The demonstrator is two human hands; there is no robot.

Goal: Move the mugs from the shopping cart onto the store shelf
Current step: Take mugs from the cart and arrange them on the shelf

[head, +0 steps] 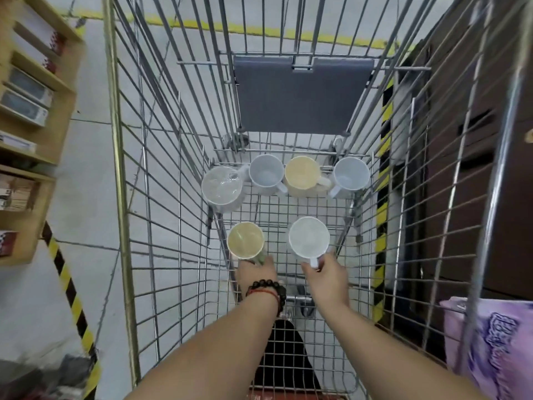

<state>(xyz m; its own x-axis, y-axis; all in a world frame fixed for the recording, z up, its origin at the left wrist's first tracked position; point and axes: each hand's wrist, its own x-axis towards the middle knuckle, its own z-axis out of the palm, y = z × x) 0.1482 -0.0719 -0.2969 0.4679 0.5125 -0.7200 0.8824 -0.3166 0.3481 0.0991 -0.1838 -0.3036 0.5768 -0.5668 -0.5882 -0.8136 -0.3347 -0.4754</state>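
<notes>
I look down into a wire shopping cart. Several mugs stand in a row at its far end: a clear glass one, a white one, a yellow one and another white one. Nearer to me, my left hand grips a yellow mug from its near side. My right hand holds the handle of a white mug. Both mugs are upright inside the cart.
A wooden store shelf with boxed goods stands to the left of the cart. The cart's grey child-seat flap hangs at the far end. Dark brown furniture is on the right, and a purple cloth hangs over the cart's right rim.
</notes>
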